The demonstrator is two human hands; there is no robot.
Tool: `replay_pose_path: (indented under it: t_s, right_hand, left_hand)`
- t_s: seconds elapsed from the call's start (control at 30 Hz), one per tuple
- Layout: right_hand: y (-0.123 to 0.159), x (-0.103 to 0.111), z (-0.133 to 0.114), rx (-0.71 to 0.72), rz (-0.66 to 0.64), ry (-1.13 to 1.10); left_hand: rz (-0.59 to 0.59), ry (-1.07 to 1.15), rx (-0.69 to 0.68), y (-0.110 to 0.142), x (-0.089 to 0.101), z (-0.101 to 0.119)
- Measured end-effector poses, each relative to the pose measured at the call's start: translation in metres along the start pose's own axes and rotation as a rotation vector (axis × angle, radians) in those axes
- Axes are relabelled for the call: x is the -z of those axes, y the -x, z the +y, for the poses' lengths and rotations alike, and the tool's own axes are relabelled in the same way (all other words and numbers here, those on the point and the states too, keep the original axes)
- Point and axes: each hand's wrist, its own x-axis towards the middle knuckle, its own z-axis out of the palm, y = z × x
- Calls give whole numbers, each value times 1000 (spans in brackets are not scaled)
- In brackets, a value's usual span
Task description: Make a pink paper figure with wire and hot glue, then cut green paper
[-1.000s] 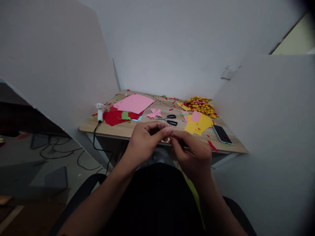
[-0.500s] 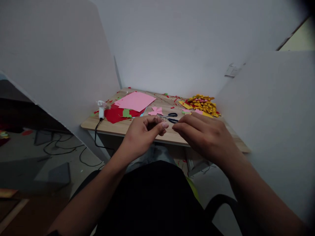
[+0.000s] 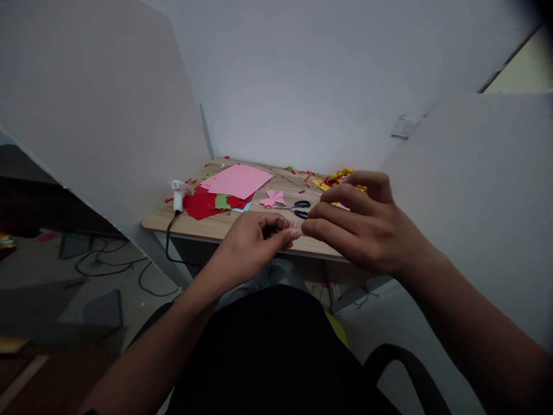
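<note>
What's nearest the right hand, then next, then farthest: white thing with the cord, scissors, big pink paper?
From the right hand, in the head view:
1. Scissors: close by, ahead and left.
2. Big pink paper: farther left, toward the back.
3. White thing with the cord: farthest left.

Up swung the right hand [image 3: 367, 225], its fingers [image 3: 330, 230] fanning out from their tight curl! It blotted out much of the yellow pile [image 3: 343, 174], and the phone vanished from view.
</note>
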Motion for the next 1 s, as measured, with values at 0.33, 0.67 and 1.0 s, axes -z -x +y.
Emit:
replay_pose_path:
  t_s: [0.33,0.67,1.0]
  right_hand:
    - [-3,7,13,-49,22,-95]
    - [-10,8,23,28,8,-34]
    - [-3,9,30,0,5,-47]
  left_hand:
    - [-65,-49,-14,1,0,3]
    - [-57,-55,-25,3,-4,2]
    - [72,144,-101,-5,-6,6]
